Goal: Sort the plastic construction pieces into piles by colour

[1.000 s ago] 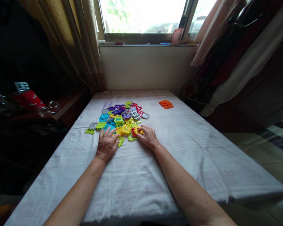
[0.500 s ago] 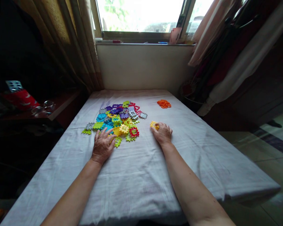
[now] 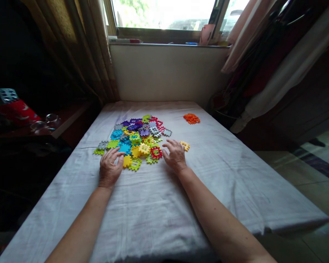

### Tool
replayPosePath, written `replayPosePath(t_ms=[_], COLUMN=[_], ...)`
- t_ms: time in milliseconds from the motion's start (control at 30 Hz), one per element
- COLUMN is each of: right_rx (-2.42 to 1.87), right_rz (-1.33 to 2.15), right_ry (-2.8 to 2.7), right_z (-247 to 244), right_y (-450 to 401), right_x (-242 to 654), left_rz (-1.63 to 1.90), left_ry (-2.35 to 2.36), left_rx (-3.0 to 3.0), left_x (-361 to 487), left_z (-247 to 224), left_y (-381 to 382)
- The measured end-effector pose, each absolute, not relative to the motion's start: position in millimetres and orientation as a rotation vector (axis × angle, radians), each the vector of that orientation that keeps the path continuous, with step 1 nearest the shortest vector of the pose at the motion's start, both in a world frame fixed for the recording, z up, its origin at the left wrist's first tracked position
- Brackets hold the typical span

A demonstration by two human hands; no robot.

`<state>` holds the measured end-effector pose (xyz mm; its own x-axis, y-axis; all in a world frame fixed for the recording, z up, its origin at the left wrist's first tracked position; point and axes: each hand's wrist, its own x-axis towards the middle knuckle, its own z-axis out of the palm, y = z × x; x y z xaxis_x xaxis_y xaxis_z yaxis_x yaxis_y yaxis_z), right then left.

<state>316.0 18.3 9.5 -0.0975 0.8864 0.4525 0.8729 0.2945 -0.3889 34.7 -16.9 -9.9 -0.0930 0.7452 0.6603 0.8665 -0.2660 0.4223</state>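
A mixed heap of notched plastic pieces lies left of centre, with blue pieces [image 3: 124, 148], purple pieces [image 3: 135, 126] and a red square frame [image 3: 156, 152] among them. My left hand [image 3: 109, 166] rests at the heap's near left edge, fingers apart, beside a yellow piece [image 3: 127, 161]. Just right of the red frame is my right hand [image 3: 175, 156], its fingers spread and holding nothing. A single yellow piece [image 3: 185, 145] lies on the cloth to the right of that hand. Farther back sits a small pile of orange pieces [image 3: 191, 118].
A pale cloth [image 3: 148, 212] covers the table. Beyond its far edge are a wall and a window sill with a pink cup [image 3: 206, 34]. Glasses [image 3: 46, 123] and a red container [image 3: 18, 112] stand on a dark surface at left. Clothes hang at right.
My right hand has let go of the yellow piece and moved left towards the heap. My left hand has drawn back slightly to the left, uncovering a yellow piece. The view has shifted a little.
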Motion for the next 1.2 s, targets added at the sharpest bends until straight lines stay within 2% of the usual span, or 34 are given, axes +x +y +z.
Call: replayPosePath(t_ms=[100,233,400,633,967,1200], right_rx=[-1.401,-1.450,-1.487,-1.324,-1.957,-2.051], right_rz=[0.093,0.160,0.213,0.159,0.037,0.060], right_ry=[-2.150,-2.238,-2.177,-2.003,-1.549,-1.539], right_z=[18.4,23.6,13.6,10.9,0.2,-6.8], right_y=[15.8,22.1,26.0,21.4,53.3,48.1], right_x=[283.5,258.8,251.8,260.0,380.2,386.3], left_rz=[-1.385,-1.428,-1.453,-1.426,-1.422,-1.414], left_ry=[-1.836,-1.893,-1.943,-1.965,-1.948,-1.989], left_rx=[-1.973,-1.920,-1.898,-1.950,-1.989,-1.978], left_x=[23.5,14.2,13.8,15.6,15.9,15.6], left_z=[-10.4,-9.3,-7.6,-6.7,-7.7,-6.8], left_y=[-15.1,-16.4,-17.9,-17.9,-17.9,-19.4])
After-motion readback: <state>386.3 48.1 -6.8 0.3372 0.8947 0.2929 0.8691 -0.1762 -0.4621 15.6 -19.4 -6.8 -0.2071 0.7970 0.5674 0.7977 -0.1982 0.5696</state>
